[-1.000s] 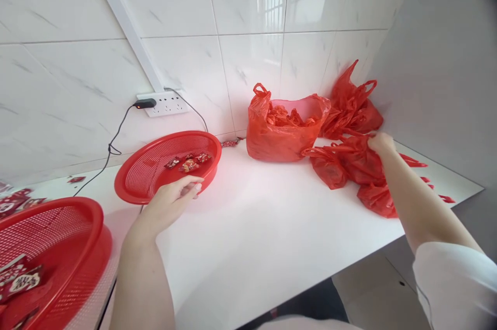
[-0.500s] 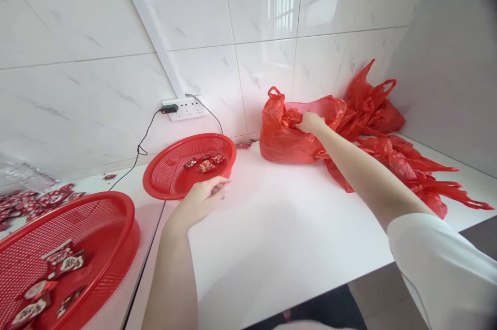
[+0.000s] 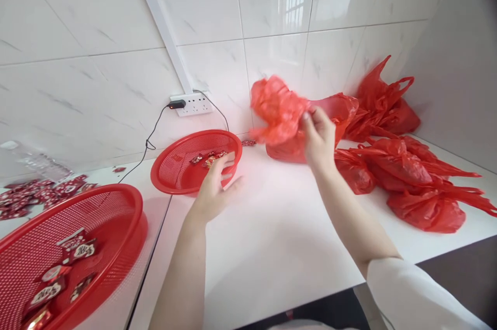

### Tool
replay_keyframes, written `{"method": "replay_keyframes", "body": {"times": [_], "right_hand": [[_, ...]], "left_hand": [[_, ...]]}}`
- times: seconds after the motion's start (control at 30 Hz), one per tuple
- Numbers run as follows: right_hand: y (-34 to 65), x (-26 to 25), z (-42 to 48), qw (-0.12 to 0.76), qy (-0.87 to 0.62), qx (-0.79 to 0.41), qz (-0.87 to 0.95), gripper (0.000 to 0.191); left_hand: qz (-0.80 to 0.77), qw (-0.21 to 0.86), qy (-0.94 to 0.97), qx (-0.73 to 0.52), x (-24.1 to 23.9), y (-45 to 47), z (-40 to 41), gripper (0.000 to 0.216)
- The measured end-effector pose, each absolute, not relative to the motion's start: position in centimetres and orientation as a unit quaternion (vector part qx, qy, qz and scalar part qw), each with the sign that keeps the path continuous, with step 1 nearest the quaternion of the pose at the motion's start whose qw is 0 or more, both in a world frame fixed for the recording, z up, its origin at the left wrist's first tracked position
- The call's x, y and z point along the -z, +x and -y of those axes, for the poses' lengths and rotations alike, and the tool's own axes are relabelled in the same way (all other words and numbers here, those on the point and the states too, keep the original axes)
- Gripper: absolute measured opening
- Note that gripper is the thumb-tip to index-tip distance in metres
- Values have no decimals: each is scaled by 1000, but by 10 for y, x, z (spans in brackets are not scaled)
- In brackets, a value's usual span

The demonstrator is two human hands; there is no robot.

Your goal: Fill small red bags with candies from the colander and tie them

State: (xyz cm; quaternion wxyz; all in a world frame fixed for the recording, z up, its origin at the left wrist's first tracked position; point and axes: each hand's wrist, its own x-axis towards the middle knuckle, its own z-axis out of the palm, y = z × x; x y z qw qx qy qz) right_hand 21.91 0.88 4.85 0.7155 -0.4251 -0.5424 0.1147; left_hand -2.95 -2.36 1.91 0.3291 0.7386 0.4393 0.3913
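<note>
A crumpled red plastic bag [image 3: 277,107], smeared by motion, hangs from my right hand [image 3: 320,138], whose fingers pinch its right end. Behind and below it, partly hidden, sits a larger open red bag [image 3: 285,149] on the white table. My left hand [image 3: 213,192] is raised by the front right rim of a round red mesh basket [image 3: 171,185], thumb and fingers apart, with nothing in it. Several small wrapped snacks [image 3: 197,159] lie inside that basket, partly covered by my left fingers.
Several filled red bags [image 3: 423,211] lie at the right, against the side wall. A bigger red basket [image 3: 132,205] with a few wrapped packets stands at the near left. Beyond it are a heap of packets [image 3: 39,195] and a clear bottle [image 3: 39,161]. A cable runs from the power strip [image 3: 198,104].
My right hand has come out of the open bag, lifting a crumpled red bag up and left. My left hand has moved slightly right, and its fingers have spread.
</note>
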Motion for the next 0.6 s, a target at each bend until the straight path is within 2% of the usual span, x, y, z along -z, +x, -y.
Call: {"method": "replay_keyframes", "body": {"times": [0.07, 0.13, 0.2, 0.27, 0.43, 0.5, 0.6], "right_hand": [[193, -34, 14, 687, -377, -272, 559, 23], [174, -21, 25, 639, -327, -428, 549, 23], [164, -12, 25, 602, -281, -546, 511, 24], [162, -7, 19, 597, -251, -613, 454, 26], [175, -5, 2, 644, -269, -606, 382, 25], [183, -5, -3, 675, -279, -577, 366, 24], [190, -4, -6, 712, -289, -540, 344, 25]], "left_hand": [[-367, 384, 733, -425, -14, -23, 26, 81], [-318, 447, 712, -438, -10, -18, 27, 82], [-320, 490, 673, -453, -8, -13, 27, 70], [-354, 507, 626, -475, -8, -11, 26, 53], [-431, 484, 616, -447, -19, -23, 24, 29], [-452, 465, 648, -399, -26, -31, 26, 29], [-481, 451, 669, -343, -34, -37, 29, 44]]}}
